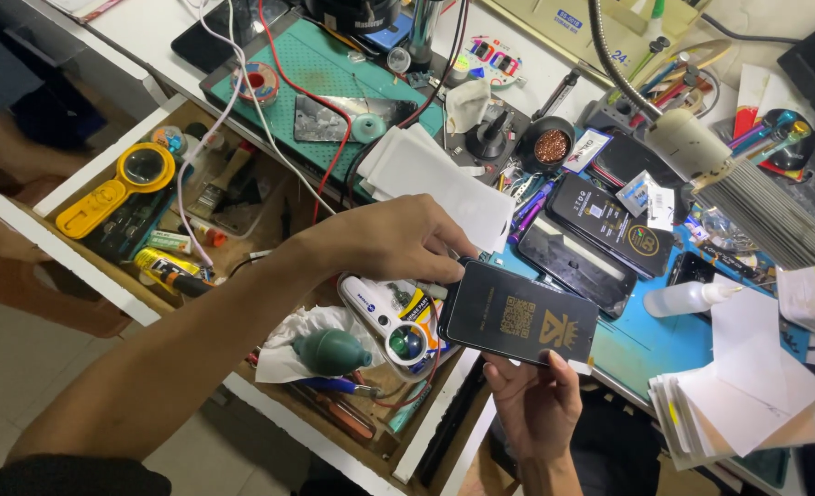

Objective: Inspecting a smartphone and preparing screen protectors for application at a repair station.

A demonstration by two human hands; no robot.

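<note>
Both of my hands hold a flat black package (520, 315) with gold print, just above the edge of the workbench. My left hand (391, 241) reaches in from the lower left and pinches the package's left end with its fingertips. From below, my right hand (533, 400) supports the package, with fingertips on its lower edge. The package lies nearly level, printed face up.
An open drawer (86, 266) on the left holds a yellow magnifier (124, 186), a green rubber blower bulb (331, 352), a white tool (387, 323) and tissue. Similar black packages (610, 225) lie on the blue mat (646, 344). A white squeeze bottle (688, 298), paper stack (747, 390) and gooseneck lamp (701, 147) are at right.
</note>
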